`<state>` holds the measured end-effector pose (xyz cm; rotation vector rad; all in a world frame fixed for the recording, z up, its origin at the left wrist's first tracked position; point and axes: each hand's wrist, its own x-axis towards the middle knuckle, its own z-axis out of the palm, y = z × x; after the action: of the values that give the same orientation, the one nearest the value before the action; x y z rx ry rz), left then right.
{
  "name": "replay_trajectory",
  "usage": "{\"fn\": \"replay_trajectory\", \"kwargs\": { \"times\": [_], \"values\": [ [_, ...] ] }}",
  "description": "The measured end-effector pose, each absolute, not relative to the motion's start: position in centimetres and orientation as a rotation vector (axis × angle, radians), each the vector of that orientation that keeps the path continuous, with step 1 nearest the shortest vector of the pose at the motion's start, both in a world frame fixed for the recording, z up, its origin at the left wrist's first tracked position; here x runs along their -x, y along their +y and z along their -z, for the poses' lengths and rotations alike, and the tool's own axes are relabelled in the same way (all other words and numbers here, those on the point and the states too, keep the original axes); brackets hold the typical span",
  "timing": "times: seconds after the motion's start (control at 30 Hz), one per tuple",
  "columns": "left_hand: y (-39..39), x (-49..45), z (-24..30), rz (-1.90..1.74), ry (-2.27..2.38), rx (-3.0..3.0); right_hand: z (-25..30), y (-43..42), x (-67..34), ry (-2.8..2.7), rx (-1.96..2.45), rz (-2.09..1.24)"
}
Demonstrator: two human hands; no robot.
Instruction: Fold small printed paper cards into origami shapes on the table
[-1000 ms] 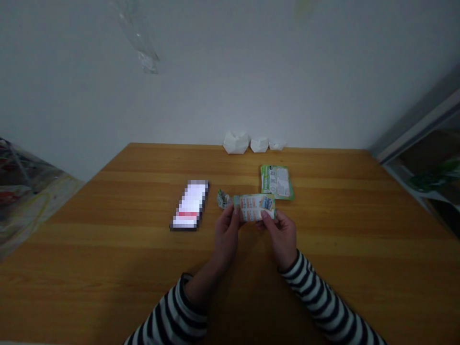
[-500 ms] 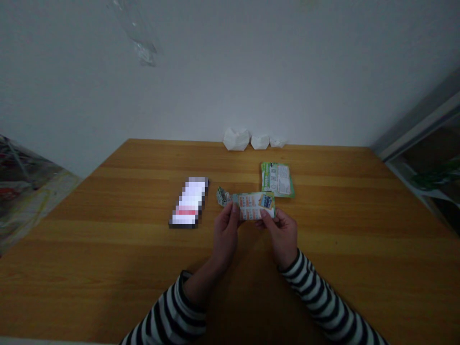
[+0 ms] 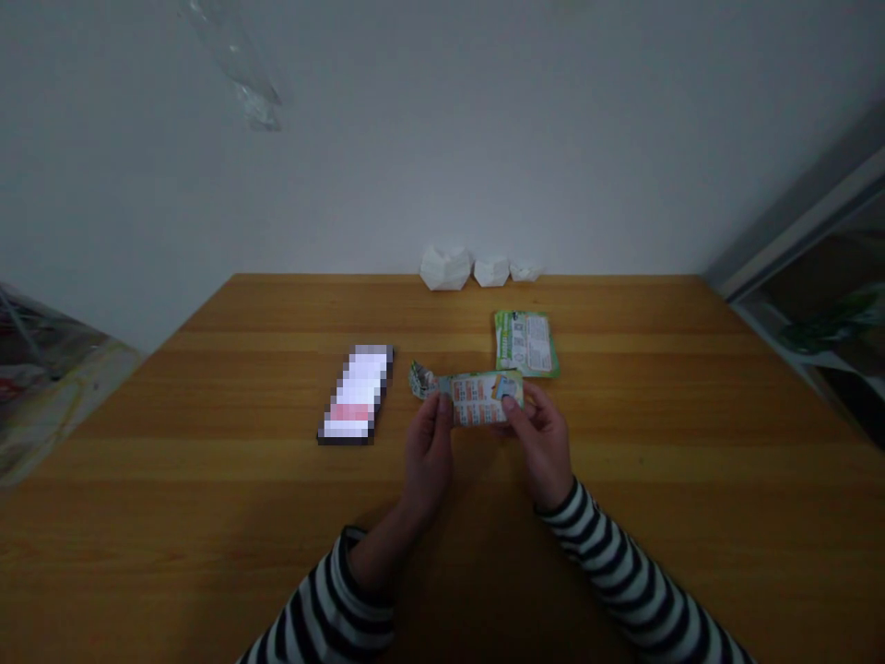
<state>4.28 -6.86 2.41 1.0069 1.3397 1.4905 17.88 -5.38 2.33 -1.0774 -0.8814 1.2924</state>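
Between both hands I hold a small printed card point(image 3: 471, 412), oblong, with rows of orange and blue print and a picture at its right end. My left hand point(image 3: 430, 452) pinches the left end, thumb on top. My right hand point(image 3: 545, 444) grips the right end, its thumb pressed over the picture and its fingers behind. Just past my left fingertips is a crumpled printed scrap point(image 3: 420, 380); whether it joins the card I cannot tell. Beyond the card lies a green and white printed packet point(image 3: 529, 343), flat on the table.
A phone point(image 3: 358, 395) with a lit, blurred screen lies left of my hands on the wooden table point(image 3: 228, 433). Three white crumpled paper pieces point(image 3: 446, 268) stand against the wall at the back edge. Clear plastic point(image 3: 255, 101) hangs on the wall at upper left.
My right thumb has shifted slightly up over the card's picture, and the right end looks more bent. The whole view has moved a little, so the table things appear further left.
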Motion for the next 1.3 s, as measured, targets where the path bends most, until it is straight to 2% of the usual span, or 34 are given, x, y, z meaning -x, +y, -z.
{"fn": "replay_trajectory", "kwargs": {
  "times": [0.33, 0.87, 1.03, 1.3],
  "values": [
    [-7.0, -4.4, -3.9, -1.443, 1.356, -1.074, -3.0, -5.2, -18.4, -0.867, 1.012, -1.364],
    [-6.5, -3.7, -2.1, -1.501, 1.295, -0.952, -2.3, -4.9, -18.8, -0.882, 0.929, -1.527],
    [-6.2, -3.2, -2.3, -1.488, 1.274, -0.992, -2.1, -4.5, -19.1, -0.991, 1.038, -1.633],
    [-5.6, -5.0, -2.4, -1.417, 0.958, -0.678, -2.1, -5.1, -17.7, -0.929, 1.071, -1.305]
  ]
}}
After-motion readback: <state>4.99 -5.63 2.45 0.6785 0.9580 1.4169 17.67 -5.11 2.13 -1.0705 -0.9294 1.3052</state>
